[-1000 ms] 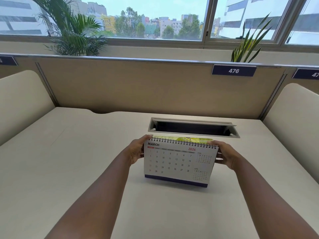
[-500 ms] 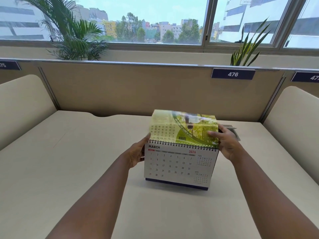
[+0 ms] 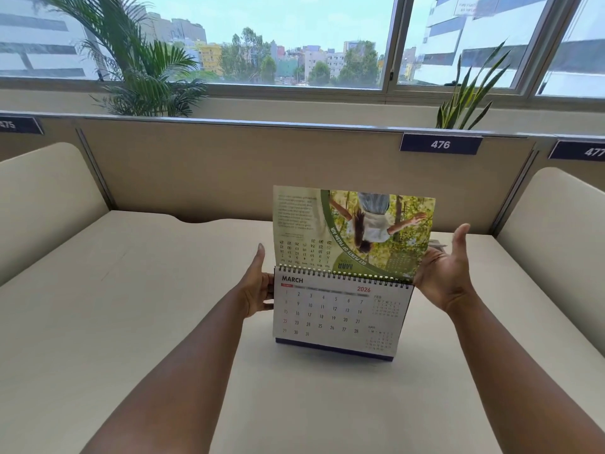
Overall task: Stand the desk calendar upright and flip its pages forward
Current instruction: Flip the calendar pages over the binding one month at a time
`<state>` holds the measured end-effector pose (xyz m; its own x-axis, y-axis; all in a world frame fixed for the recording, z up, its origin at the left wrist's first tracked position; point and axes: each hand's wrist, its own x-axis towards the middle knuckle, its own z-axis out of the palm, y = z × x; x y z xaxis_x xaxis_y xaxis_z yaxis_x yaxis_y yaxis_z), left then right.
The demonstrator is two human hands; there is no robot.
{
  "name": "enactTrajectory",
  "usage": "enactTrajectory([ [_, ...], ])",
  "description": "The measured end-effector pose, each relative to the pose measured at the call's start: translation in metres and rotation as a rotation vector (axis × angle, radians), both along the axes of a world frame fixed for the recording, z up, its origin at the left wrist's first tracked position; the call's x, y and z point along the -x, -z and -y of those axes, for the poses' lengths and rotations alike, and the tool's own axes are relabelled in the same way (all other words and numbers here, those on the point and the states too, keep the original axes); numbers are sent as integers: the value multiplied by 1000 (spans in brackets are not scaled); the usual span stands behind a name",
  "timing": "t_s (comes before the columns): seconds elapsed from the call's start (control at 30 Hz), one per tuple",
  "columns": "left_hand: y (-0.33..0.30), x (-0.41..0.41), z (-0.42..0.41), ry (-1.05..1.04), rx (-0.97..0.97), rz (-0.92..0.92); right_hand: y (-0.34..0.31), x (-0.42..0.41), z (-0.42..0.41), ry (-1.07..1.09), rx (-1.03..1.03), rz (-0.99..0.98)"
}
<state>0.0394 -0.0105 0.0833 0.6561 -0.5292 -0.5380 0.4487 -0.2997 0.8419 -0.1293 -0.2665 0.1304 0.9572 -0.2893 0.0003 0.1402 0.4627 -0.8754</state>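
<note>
The spiral-bound desk calendar [image 3: 337, 316] stands upright on the cream desk [image 3: 131, 322], its front showing MARCH 2026. One page with a green photo [image 3: 353, 231] stands raised above the spiral, upside down to me. My left hand [image 3: 258, 290] grips the calendar's left edge near the spiral. My right hand [image 3: 445, 273] is at the raised page's right edge, palm up and fingers spread, touching the page's lower right corner without closing on it.
A beige partition [image 3: 229, 172] with number plates 476 [image 3: 440, 144] and 477 runs behind the desk. Cream side dividers [image 3: 42, 198] flank it left and right. Potted plants [image 3: 144, 73] stand on the sill. The desk's cable slot is mostly hidden behind the raised page.
The photo page has swung up from behind the spiral until it stands nearly vertical. My right hand has opened and moved out to the page's right edge. My left hand stays on the calendar.
</note>
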Motion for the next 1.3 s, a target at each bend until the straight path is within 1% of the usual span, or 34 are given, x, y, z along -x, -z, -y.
enactTrajectory([
  [0.13,-2,1,0,16,2,-1,1,0,2,-34,-18,29],
  [0.33,-1,1,0,29,11,5,5,3,-1,16,41,-4],
  [0.4,-1,1,0,29,12,12,8,4,-1,28,104,-69],
  [0.47,-3,0,-1,24,40,-4,10,5,-1,-1,267,-146],
  [0.53,-7,0,-4,61,117,-87,10,5,-4,-42,398,-211],
  [0.6,-11,2,-6,98,150,-136,12,6,-4,-60,404,-254],
  [0.63,-10,1,-7,106,139,-117,13,6,-4,-58,406,-262],
  [0.7,-7,2,-5,120,89,-22,16,6,-3,-29,398,-269],
  [0.8,-6,6,-3,117,-1,97,20,5,0,93,312,-320],
  [0.87,-4,8,-2,84,-31,130,30,4,5,147,358,-462],
  [0.9,-3,9,-2,70,-41,149,37,4,7,138,393,-558],
  [0.97,-1,12,0,34,-41,174,52,6,9,69,431,-730],
  [1.03,2,15,3,-15,-11,182,62,8,8,-5,454,-826],
  [1.1,3,16,5,-45,22,193,66,8,6,-20,467,-863],
  [1.3,4,13,7,-66,50,242,63,1,6,-21,502,-845],
])
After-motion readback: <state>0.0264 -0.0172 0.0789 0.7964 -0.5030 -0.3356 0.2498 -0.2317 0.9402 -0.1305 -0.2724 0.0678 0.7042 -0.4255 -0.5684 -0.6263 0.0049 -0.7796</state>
